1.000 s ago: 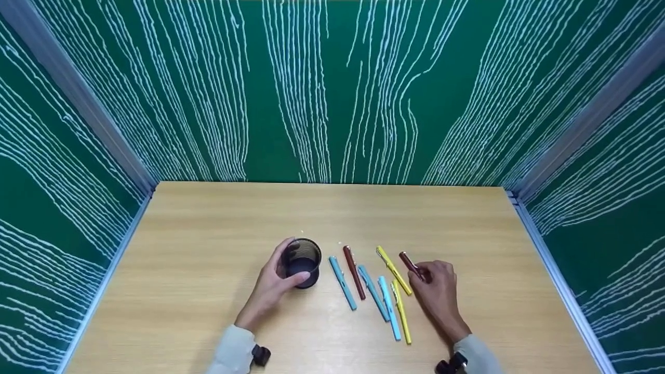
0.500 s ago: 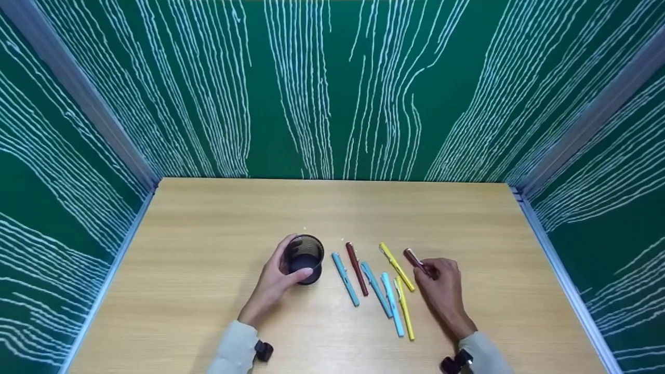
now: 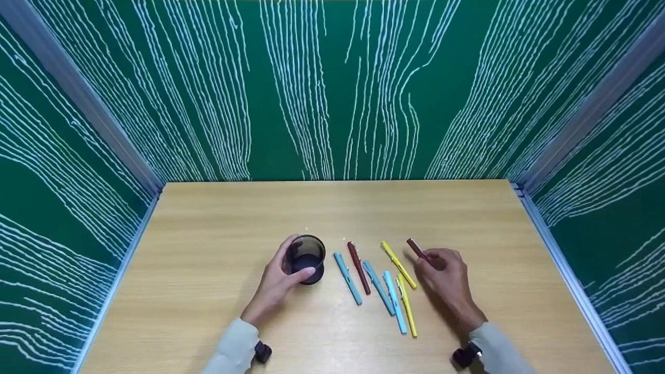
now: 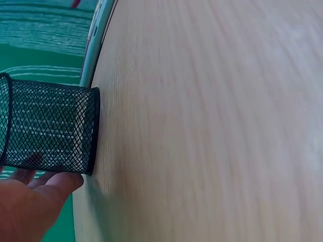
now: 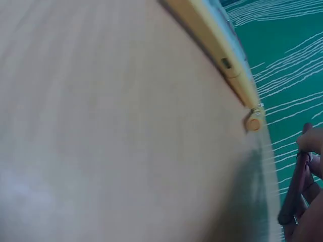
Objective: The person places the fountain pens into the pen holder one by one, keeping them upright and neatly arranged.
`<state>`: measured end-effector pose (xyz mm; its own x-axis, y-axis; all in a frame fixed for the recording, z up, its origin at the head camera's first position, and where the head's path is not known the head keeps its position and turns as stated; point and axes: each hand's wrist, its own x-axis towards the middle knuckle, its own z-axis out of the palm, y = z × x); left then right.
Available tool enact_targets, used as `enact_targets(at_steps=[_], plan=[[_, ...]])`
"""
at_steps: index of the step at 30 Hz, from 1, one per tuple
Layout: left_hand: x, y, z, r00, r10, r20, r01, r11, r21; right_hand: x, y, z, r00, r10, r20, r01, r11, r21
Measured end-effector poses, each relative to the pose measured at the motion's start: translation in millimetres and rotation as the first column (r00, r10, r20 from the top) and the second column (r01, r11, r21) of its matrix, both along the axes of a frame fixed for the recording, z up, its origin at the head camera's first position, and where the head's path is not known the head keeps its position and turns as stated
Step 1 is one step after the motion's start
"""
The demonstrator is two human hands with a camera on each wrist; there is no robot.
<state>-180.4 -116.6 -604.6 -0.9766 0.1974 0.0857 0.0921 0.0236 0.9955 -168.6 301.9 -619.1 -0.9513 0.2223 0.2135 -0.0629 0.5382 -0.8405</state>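
Observation:
A black mesh pen cup [image 3: 306, 259] stands upright on the table, with my left hand [image 3: 280, 280] curled round its left side. In the left wrist view the mesh cup [image 4: 53, 126] has fingers along its lower side. My right hand [image 3: 446, 275] pinches a dark red pen [image 3: 417, 249], which the right wrist view shows as a dark red pen [image 5: 298, 186] held off the table. Between the hands lie a teal pen [image 3: 347, 279], a brown-red pen [image 3: 359, 267], another teal pen [image 3: 378, 287], a light blue pen [image 3: 395, 302] and two yellow pens, one upper yellow pen [image 3: 398, 264] and one lower yellow pen [image 3: 407, 306].
The wooden table [image 3: 234, 218] is enclosed by green panels [image 3: 337, 104] with wavy white lines. Metal rails [image 3: 566, 280] run along its sides. Tiny white specks lie behind the cup and pens.
My right hand has lifted the dark red pen up from the table and shifted slightly right and away. The left hand stays on the cup.

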Motion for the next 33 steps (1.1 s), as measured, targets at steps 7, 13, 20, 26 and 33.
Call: enact_targets(at_steps=[7,13,20,26,33], plan=[[0.9,-1.8,2.1,1.0,0.0,0.012,0.0,1.0,-0.015,2.3,-6.0,18.8,1.0,0.005,0.005,-0.005,0.997,-0.077],[0.0,-0.1,3.7,1.0,-0.005,0.009,0.005,1.0,-0.031,2.3,-7.3,24.8,0.998,0.001,-0.064,-0.006,0.997,-0.083],[-1.9,-0.4,4.0,1.0,0.003,-0.004,-0.004,1.0,-0.03,0.9,-11.6,34.7,0.998,0.029,-0.051,-0.032,0.998,-0.061],[-3.2,-0.3,3.4,1.0,0.003,-0.009,-0.004,0.999,-0.036,0.5,-17.4,46.0,0.998,0.055,-0.034,-0.057,0.996,-0.061],[-1.2,-0.5,2.3,1.0,0.007,-0.006,-0.007,1.0,-0.031,-2.7,-23.3,58.5,0.995,0.085,-0.05,-0.087,0.995,-0.037]])
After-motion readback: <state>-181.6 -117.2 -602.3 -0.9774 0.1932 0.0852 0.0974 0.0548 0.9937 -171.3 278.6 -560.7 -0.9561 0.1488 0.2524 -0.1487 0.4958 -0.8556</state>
